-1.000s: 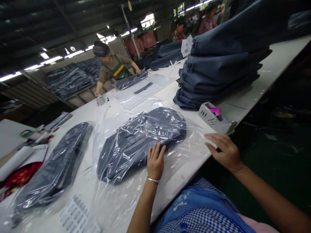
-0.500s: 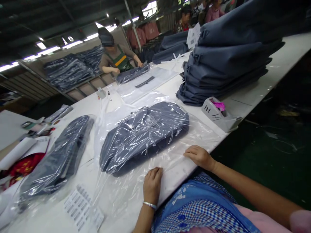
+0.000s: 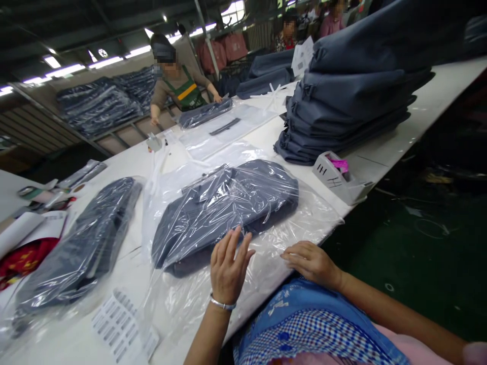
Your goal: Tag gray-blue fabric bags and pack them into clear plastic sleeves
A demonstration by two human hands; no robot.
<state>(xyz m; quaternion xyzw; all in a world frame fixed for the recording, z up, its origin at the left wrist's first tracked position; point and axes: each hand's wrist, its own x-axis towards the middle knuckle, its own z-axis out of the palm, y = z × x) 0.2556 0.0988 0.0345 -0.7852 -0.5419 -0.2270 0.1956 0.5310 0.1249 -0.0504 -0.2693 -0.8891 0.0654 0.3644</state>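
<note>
Clear film [image 3: 317,213] is covering the dark bundle [image 3: 228,200] on the table [image 3: 129,165]. Left hand [image 3: 228,271] is showing spread fingers at its edge; right hand [image 3: 314,263], bent ones, pinch unclear. Perhaps smoothing is proceeding, next needing light palms.

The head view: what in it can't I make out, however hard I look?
All in the head view:
Underside of the dark bundle: hidden by its own bulk.
What the right hand's palm touches, if anything: hidden by the back of the right hand.
Print on the label sheet: too small and blurred.
Bottom of the grey box: hidden by its front wall.
Part of the tall dark stack: cut off by the top edge.
</note>
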